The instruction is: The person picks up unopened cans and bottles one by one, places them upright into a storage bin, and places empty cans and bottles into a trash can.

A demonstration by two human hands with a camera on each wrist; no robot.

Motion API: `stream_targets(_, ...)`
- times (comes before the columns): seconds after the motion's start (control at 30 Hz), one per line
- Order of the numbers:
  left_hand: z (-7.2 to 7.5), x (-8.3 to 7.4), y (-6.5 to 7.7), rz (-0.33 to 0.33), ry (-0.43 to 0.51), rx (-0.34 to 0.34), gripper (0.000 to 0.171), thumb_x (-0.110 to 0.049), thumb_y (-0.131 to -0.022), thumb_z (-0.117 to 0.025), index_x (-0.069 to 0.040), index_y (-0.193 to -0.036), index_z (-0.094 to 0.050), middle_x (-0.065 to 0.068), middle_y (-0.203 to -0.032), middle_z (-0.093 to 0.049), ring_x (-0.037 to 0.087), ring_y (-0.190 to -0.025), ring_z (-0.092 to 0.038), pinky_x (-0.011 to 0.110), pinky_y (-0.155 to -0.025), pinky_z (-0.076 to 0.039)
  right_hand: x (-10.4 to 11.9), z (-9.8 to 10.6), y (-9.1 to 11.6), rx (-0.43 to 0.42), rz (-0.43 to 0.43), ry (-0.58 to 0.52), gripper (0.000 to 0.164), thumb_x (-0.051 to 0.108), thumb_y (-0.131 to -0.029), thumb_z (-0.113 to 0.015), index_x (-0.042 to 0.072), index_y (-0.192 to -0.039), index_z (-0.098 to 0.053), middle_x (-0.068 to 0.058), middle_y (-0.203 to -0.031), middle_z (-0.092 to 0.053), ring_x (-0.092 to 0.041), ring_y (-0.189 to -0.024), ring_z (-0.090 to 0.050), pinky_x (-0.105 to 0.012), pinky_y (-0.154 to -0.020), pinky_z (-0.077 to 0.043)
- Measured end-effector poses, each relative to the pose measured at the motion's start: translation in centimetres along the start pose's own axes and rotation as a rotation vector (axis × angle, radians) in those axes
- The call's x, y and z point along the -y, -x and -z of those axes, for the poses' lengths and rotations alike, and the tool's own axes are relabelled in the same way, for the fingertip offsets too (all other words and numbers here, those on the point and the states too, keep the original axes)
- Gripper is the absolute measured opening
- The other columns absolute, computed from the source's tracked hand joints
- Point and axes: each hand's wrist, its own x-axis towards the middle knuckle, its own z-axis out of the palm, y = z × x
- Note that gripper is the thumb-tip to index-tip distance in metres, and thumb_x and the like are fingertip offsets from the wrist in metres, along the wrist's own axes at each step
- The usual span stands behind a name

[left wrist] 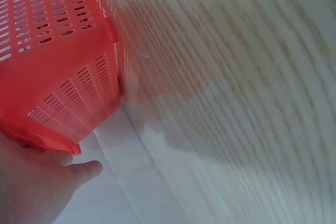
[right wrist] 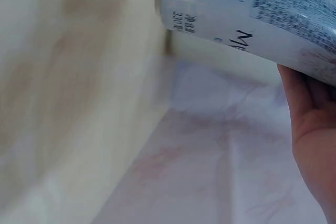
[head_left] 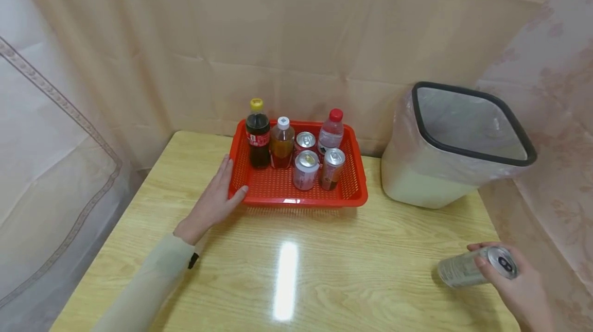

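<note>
A red perforated plastic basket [head_left: 292, 201] stands on the table. My left hand [head_left: 214, 199] lies along the basket's left side with its fingers straight, the thumb at the front corner of the rim. At the table's right side, my right hand [head_left: 521, 283] holds a tall, pale drink can [head_left: 465, 270] tilted on its side, its top end toward me. In the right wrist view the can [right wrist: 226, 3] shows a barcode and small print. Inside the basket are a cola bottle [head_left: 258, 139], an amber drink bottle [head_left: 282, 144], a red-capped bottle [head_left: 331, 134] and several cans.
A cream bin [head_left: 412, 177] with a black rim and a clear liner stands at the table's back right. Behind the table [head_left: 352, 270] hangs a beige cloth [head_left: 287, 38]. Patterned sheets hang on both sides.
</note>
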Motion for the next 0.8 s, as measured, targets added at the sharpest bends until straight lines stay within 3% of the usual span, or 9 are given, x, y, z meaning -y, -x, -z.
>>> stream_targets(0.3,0.3,-0.1,0.1,0.015,-0.003,0.012,0.098,-0.061,-0.102,-0.048,-0.002,-0.165,-0.002,0.013,-0.173,0.004,0.037,-0.158,-0.008,0.059,-0.123,-0.020,8.5,-2.5,-0.1,-0.150,0.081,-0.272,0.031,-0.008,-0.090,-0.072,-0.007,-0.120,-0.064,0.005,-0.106,-0.078,-0.006,-0.099,-0.070,-0.013,-0.076,-0.051)
stream_targets(0.57,0.2,0.0,0.0,0.002,0.004,-0.008,0.096,-0.059,-0.103,-0.048,-0.002,-0.165,-0.003,0.014,-0.173,0.002,0.037,-0.158,-0.009,0.058,-0.123,-0.020,15.0,-5.3,-2.0,-0.200,0.340,-0.246,0.028,-0.010,-0.082,-0.071,-0.010,-0.110,-0.067,0.002,-0.099,-0.079,-0.009,-0.088,-0.072,-0.014,-0.072,-0.052)
stream_targets(0.8,0.2,-0.2,0.2,0.001,0.009,-0.001,0.095,-0.057,-0.104,-0.049,-0.001,-0.165,-0.004,0.015,-0.173,0.002,0.037,-0.158,-0.009,0.058,-0.123,-0.020,19.1,-8.0,-4.0,-0.200,0.447,-0.271,0.027,-0.006,-0.080,-0.073,-0.005,-0.107,-0.069,0.009,-0.100,-0.078,-0.007,-0.084,-0.069,-0.015,-0.069,-0.049)
